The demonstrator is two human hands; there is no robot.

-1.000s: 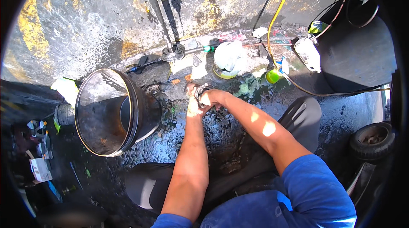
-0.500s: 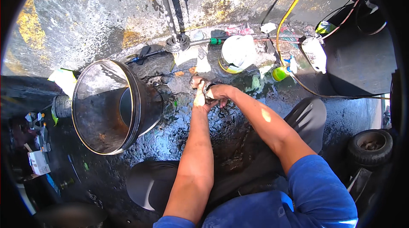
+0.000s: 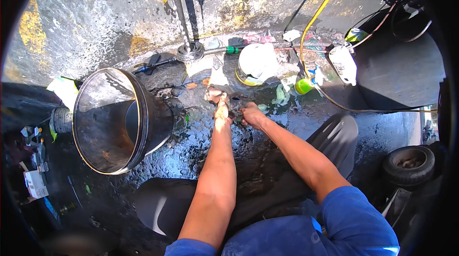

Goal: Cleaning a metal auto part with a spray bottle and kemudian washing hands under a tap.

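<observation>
Between my hands is a dark, greasy part [image 3: 235, 101] with a rounded opening on its top; its exact kind is too small and dirty to make out. My left hand [image 3: 220, 108] grips it from the left, with the fingers partly hidden behind the wrist. My right hand [image 3: 254, 115] is closed on its right side, the fingers bent around the edge. Both hands are held low over the wet, black-stained floor [image 3: 201, 148]. Just beyond my left hand lies a brownish, dirty lump [image 3: 215, 92], possibly a rag.
A large open metal drum [image 3: 139, 127] lies at left. Ahead stand a white bucket [image 3: 248, 81], a green spray bottle [image 3: 303, 86] and a white jug [image 3: 342, 63]. A yellow hose [image 3: 315, 17] runs past them. A small wheel [image 3: 409, 166] sits at right, beside a dark tank [image 3: 397, 65].
My right hand has drawn back to the right from over my left, so the dark part now shows between them. The whole view has shifted slightly.
</observation>
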